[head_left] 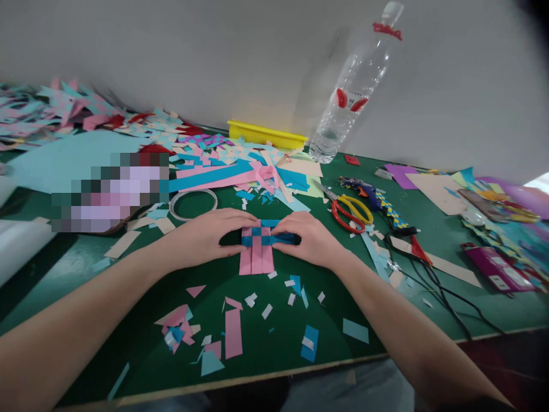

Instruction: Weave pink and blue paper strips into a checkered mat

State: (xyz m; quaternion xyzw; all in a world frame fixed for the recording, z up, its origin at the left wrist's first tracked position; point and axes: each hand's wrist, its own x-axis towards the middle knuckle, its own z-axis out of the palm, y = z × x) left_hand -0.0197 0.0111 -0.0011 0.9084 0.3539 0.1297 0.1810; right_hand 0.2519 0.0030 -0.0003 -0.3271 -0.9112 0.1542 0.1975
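Note:
A small weave of pink and blue paper strips (256, 258) lies on the green tabletop, its pink ends pointing toward me. My left hand (210, 236) pinches the left edge of the weave between thumb and fingers. On the other side, my right hand (309, 239) is closed on the blue strips where they leave the weave. Blue and pink squares alternate in the part between my hands. Just beyond lie a clear ring (193, 193) and scissors (349, 212) with red and yellow handles.
Paper scraps (234, 333) litter the table near its front edge. Behind my hands are long blue and pink strips (218, 174) and a yellow tray (266, 135). A plastic bottle (354, 91) stands by the wall. Black cords (444, 294) and a purple packet (500, 269) lie to the right.

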